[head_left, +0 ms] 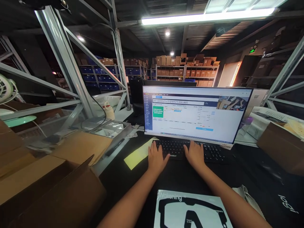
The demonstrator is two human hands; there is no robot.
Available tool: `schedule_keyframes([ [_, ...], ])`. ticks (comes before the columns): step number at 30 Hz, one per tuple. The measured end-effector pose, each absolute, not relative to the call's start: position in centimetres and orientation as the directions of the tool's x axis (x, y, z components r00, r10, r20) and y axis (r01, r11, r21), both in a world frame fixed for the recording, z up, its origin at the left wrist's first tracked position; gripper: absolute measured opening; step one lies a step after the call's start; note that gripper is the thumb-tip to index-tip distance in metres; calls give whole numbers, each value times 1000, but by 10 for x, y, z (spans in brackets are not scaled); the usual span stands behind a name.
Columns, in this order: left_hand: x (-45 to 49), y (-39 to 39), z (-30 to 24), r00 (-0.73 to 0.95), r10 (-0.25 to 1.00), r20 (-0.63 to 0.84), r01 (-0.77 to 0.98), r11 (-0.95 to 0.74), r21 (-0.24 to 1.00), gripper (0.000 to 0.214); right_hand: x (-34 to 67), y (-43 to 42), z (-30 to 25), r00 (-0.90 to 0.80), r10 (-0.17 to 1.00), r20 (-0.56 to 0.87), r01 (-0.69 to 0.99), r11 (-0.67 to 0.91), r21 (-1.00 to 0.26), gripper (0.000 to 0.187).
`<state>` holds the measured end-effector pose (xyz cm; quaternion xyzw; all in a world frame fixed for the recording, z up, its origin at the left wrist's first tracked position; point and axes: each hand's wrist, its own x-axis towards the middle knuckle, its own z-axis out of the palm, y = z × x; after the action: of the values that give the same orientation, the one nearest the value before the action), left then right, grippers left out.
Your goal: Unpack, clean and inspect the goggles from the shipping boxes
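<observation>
My left hand [156, 157] lies flat on the left part of a black keyboard [211, 152], fingers stretched out over the keys. My right hand [194, 153] rests beside it on the keyboard's middle, fingers spread too. Neither hand holds anything. Behind the keyboard stands a wide monitor [194, 112] showing a white software page with a green box at its left. A yellow paper slip [137, 155] lies on the black desk [249, 171] just left of my left hand.
Open cardboard boxes [47, 180] fill the left side. A white printed package [190, 209] lies near the desk's front edge. A brown box [280, 145] sits at the right. Metal rack struts [61, 53] rise at the left; shelves of cartons [185, 68] stand far behind.
</observation>
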<state>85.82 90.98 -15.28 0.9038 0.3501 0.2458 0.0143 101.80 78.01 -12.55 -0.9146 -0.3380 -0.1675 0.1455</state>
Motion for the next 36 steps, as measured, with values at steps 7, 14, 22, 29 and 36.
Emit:
schedule_keyframes([
  [7,858,910,-151,637,640,429,616,-758,216,67,1014,781,-131,703,573,421,672,-729,-129,56],
  [14,860,912,-158,631,598,493,600,-780,178,66,1018,781,-132,664,566,488,697,-705,-131,53],
  [22,864,914,-157,664,552,504,608,-791,66,57,1021,781,-131,719,534,445,663,-718,-209,57],
  [29,870,923,-163,682,498,536,607,-794,-35,59,1024,781,-130,709,540,454,674,-709,-209,56],
  [36,862,905,-156,712,462,529,592,-800,-98,58,1025,781,-135,700,540,467,684,-694,-223,58],
])
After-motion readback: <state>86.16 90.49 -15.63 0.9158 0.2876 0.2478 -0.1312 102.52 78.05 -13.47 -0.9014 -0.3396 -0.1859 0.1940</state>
